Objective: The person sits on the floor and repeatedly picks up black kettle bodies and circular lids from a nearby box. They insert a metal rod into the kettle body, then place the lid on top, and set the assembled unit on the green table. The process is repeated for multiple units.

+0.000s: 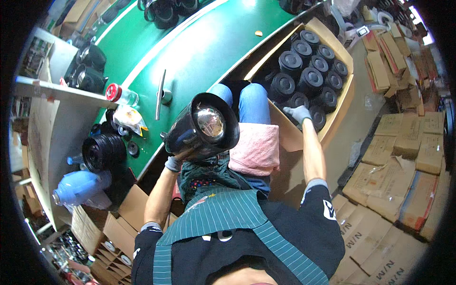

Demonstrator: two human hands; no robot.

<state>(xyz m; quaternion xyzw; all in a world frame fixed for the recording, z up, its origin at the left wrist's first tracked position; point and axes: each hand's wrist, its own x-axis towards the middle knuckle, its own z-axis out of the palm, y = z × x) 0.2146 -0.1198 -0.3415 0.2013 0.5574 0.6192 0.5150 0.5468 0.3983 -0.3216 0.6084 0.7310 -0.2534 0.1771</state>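
My left hand (174,164), in a grey glove, grips the lower end of a black jug-like vessel (183,137). The vessel is tilted over my lap, and its wide mouth shows a shiny, mirror-like metal inside (210,122). My left fingers are mostly hidden under it. Over at the right, my right hand (299,114), also gloved, reaches to the near side of a cardboard box (349,90). Its fingers are stretched out beside a black round-topped cylinder (299,100), and I see nothing held. Several similar black cylinders (311,77) stand in rows in the box.
A green worktable (204,52) holds a T-shaped metal stand (160,95), a red-lidded jar (122,94), and a stack of black rings (102,151). Folded pink cloth (255,149) lies on my lap. Flattened cartons (394,166) cover the floor at right.
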